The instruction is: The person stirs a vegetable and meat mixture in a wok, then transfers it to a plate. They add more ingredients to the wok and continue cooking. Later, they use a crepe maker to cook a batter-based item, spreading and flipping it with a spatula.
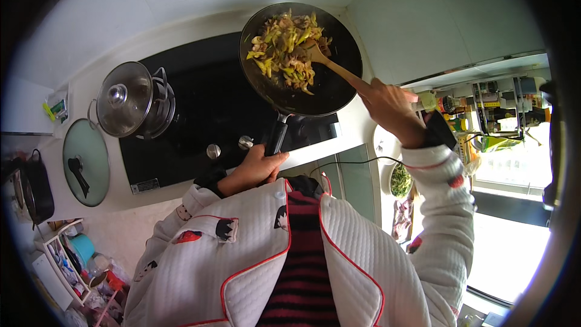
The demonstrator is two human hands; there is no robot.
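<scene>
- Wok (342, 39): right side of the black cooktop (209, 94), handle (278, 135) toward the wearer, so presumably within easy left-hand reach.
- Left hand (257, 166): thumb and fingers closed round the handle's end, likely to steady the wok. Fingertips hidden, can't tell how tight.
- Right hand (392, 109): fingers curled together round the wooden spatula (343, 73), shaft slanting over the rim so its head reaches the food.
- Food (281, 45): yellow-green and brown pieces, bunched at the wok's far left; spatula head against it.
- Lidded pot (124, 100): cooktop's left, well apart from the wok.
</scene>
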